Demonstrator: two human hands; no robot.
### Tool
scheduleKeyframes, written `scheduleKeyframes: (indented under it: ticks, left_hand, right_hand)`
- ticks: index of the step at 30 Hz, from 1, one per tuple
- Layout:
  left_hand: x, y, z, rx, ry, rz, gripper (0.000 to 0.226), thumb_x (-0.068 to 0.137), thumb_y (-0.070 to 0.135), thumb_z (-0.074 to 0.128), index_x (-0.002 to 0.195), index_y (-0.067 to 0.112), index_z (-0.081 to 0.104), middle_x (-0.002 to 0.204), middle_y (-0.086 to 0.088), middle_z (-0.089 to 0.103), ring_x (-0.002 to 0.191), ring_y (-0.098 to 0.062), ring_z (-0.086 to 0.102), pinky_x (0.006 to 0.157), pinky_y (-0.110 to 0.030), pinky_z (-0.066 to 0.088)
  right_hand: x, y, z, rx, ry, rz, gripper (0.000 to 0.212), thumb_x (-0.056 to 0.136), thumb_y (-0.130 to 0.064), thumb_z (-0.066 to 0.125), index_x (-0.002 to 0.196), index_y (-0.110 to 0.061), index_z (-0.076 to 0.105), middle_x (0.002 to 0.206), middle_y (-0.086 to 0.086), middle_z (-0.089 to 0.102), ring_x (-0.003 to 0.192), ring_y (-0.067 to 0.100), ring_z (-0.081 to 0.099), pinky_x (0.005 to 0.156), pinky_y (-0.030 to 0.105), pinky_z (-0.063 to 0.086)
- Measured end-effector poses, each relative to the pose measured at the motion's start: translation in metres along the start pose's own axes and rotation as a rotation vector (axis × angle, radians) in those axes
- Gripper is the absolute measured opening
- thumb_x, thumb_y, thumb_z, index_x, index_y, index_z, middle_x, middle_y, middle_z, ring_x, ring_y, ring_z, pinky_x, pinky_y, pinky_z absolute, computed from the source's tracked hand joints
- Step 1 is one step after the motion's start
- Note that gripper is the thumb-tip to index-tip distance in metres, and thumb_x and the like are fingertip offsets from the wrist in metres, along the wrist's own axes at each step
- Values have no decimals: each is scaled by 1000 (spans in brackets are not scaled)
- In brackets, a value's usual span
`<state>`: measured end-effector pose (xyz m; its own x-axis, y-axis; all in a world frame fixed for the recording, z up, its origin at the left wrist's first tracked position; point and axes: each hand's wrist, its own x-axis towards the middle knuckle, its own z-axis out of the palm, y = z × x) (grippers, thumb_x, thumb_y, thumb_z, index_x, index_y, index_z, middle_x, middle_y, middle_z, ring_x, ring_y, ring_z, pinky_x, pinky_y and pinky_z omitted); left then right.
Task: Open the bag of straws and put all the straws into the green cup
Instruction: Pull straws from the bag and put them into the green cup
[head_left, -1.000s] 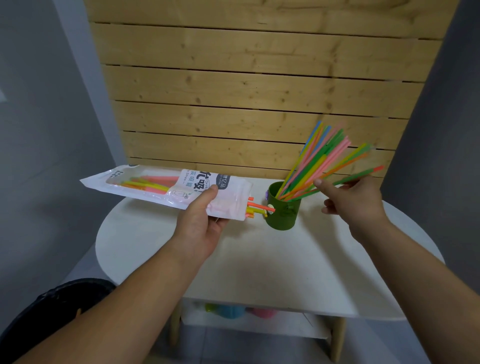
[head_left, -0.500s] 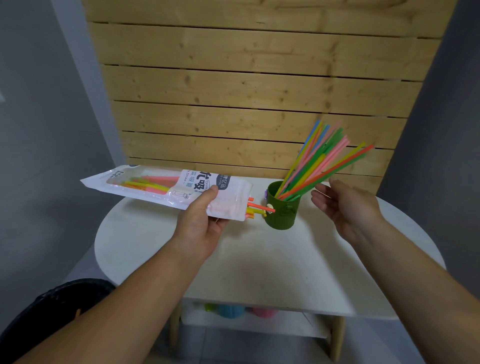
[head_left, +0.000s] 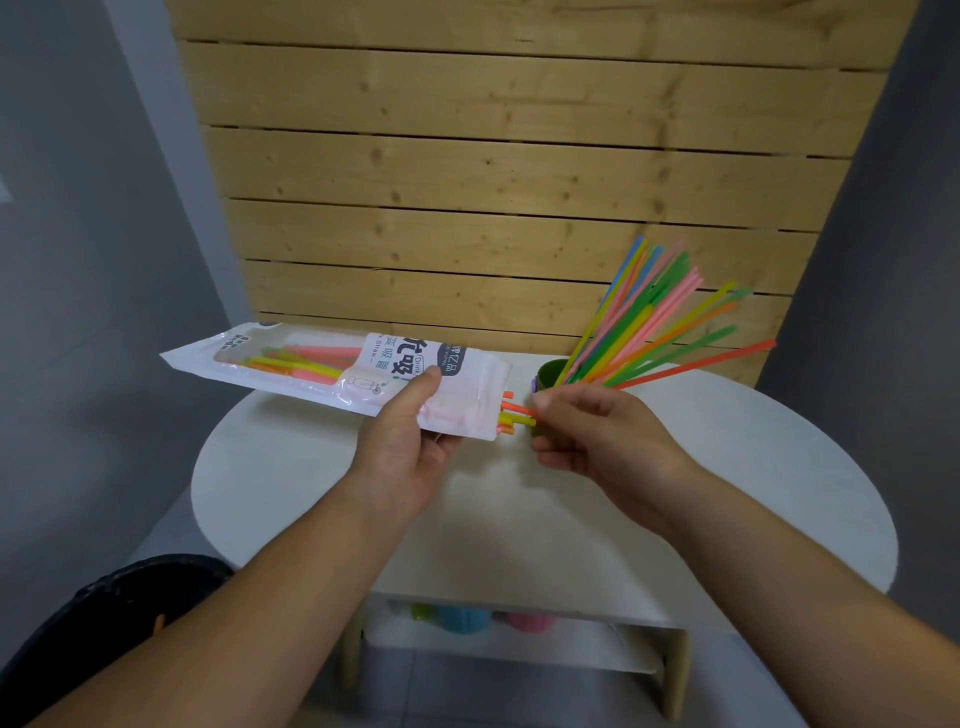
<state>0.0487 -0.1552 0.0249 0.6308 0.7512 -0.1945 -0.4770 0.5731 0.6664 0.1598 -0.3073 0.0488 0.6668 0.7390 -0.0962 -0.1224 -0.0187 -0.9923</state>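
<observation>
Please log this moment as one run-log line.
left hand: holds clear plastic straw bag | right hand: at straw ends protruding from bag | green cup: holds many straws

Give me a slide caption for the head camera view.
Left hand holds the straw bag while right hand reaches its protruding straws beside the green cup.

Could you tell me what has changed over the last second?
The right hand left the straws in the green cup and crossed leftward to the straw tips poking from the bag; its fingers are at them. The left hand kept holding the bag level; the cup stayed put.
</observation>
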Motion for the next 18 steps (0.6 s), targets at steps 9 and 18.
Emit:
scheduleKeyframes:
  ticks: [9,18]
  left_hand:
    - [-3,-2,2,25,3,17,37,91,7,69,124,19,61,107,-6,80,93,-20,77,65,-38,64]
    - [-3,-3,2,33,-21,14,32,91,7,69,119,21,62,101,-2,81,89,-18,78,67,-40,65]
  right_hand:
    - [-4,3,13,-4,9,-76,10,83,-2,76,90,-8,74,73,7,77,65,16,72,62,25,59]
    - [-3,6,16,-99,60,-166,15,78,2,79,81,-12,74,72,5,77,64,13,72,63,26,59]
